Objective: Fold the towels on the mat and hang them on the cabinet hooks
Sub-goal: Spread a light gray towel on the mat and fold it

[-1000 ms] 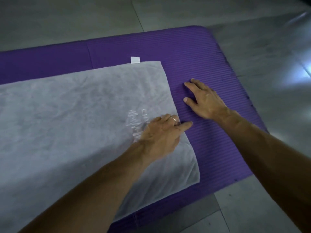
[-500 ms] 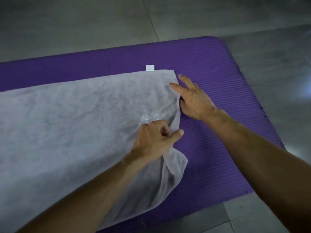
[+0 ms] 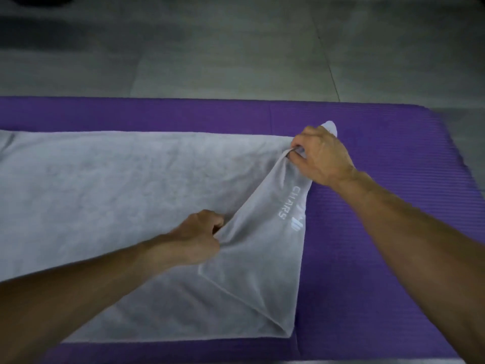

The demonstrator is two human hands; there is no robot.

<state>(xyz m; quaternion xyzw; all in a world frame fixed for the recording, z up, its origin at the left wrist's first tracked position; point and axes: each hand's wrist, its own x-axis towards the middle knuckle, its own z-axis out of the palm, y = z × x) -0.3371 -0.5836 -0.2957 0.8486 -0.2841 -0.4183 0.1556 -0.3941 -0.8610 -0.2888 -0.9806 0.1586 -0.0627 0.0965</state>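
so, head view, the only one there is, line by line:

towel (image 3: 126,195): a pale grey cloth spread flat across the mat, its right end lifted and drawn into a slanted flap with white lettering on it.
mat (image 3: 367,258): purple and ribbed, lying on a grey tiled floor (image 3: 236,48); the towel sits on it with bare mat showing beyond its far edge and to its right.
how it handles: by the look of the drape, soft, limp and light, not slippery; it sags between two grips and creases wherever it is pinched, so it wants to be held at corners or along an edge, both hands well apart, to keep the fold line straight.
where to hold: the far right corner and the near part of that same end seem the natural places, and both are already taken.
right hand (image 3: 321,156): fingers curled round the far right corner, cloth bunched in the fist and a bit of it poking out above the knuckles; the forearm comes in from the lower right.
left hand (image 3: 199,240): fingers and thumb closed in a pinch on the flap's lower edge, knuckles up; the forearm crosses over the flat part of the towel from the lower left.
hooks and cabinet: not in view.
step, as i judge it: the first fold of this end over the rest.
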